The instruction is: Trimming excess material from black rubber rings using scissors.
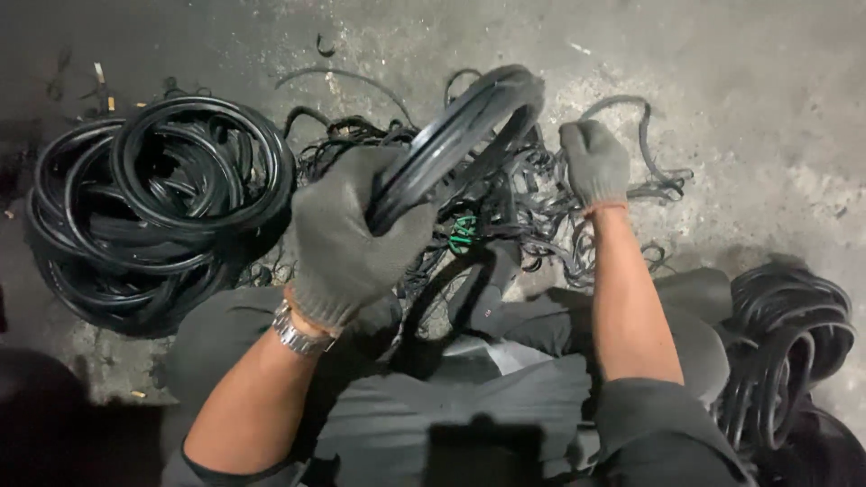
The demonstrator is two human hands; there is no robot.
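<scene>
A black rubber ring (460,135) is clenched in the gloved left hand (347,239), fingers wrapped fully round its lower arc, so that it is held up above a tangle of rubber scraps (541,207) on the concrete floor (767,108). The gloved right hand (594,164) is closed, seemingly on a strip among the scraps. The ring is best kept firmly gripped and tilted clear of the tangle. Stacked rings (153,207) lie well to the left.

A single head-worn camera looked steeply down from close above the person's lap, facing forward over both forearms onto the concrete floor (749,108). No second view existed, so nothing was shared between views.
</scene>
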